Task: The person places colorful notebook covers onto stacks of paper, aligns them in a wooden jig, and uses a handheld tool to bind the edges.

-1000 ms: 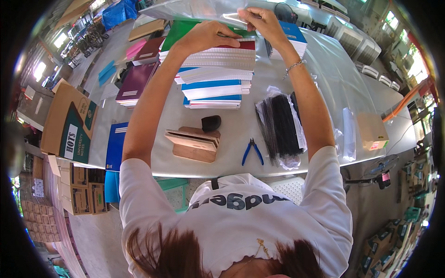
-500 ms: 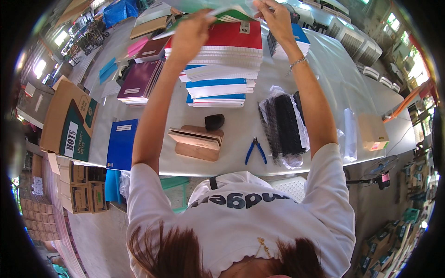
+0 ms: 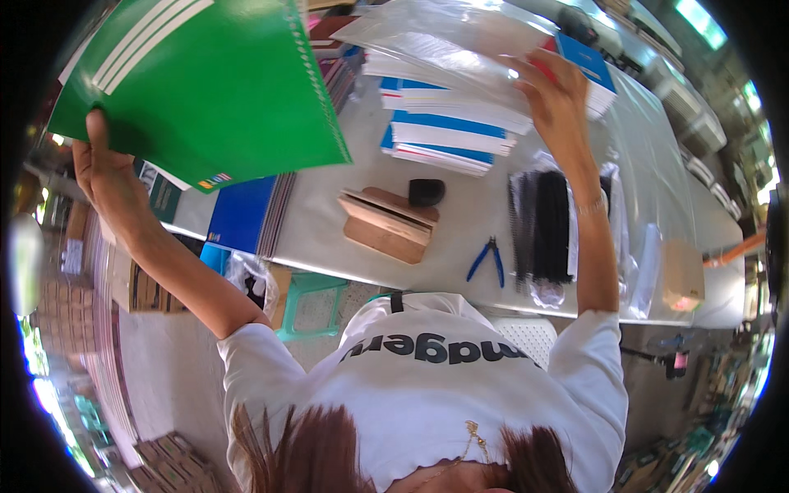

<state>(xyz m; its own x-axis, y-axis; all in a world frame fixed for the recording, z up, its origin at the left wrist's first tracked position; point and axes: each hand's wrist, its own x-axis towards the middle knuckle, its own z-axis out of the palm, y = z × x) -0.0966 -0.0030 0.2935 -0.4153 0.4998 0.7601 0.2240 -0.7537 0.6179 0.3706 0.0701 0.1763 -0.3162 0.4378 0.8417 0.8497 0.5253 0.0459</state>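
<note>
At the far left, my left hand (image 3: pixel 111 181) grips the near-left corner of a green notebook (image 3: pixel 197 94) with a perforated-looking right edge, its thumb on the cover. My right hand (image 3: pixel 559 107) has its fingers on the right side of a clear plastic sheet (image 3: pixel 436 49). The sheet lies over the top of a tall notebook stack (image 3: pixel 452 131), whose white page edges and blue covers show below. A bit of red cover shows by my right fingers. Below the stack lie a wooden block tool (image 3: pixel 390 226), a small black piece (image 3: pixel 426 192) and blue-handled pliers (image 3: pixel 486 263).
Bundled black coil or comb strips (image 3: pixel 546 226) lie on the white table (image 3: pixel 320 238), right of the pliers. Blue notebooks (image 3: pixel 242 215) sit at its left edge, more blue ones (image 3: pixel 588 66) at the far right. A brown box (image 3: pixel 682 275) stands at the right; a green stool (image 3: pixel 312 304) is below.
The green notebook has come off the stack, swung left and nearer in my left hand. My right hand has moved right and nearer, with the clear sheet now over the stack.
</note>
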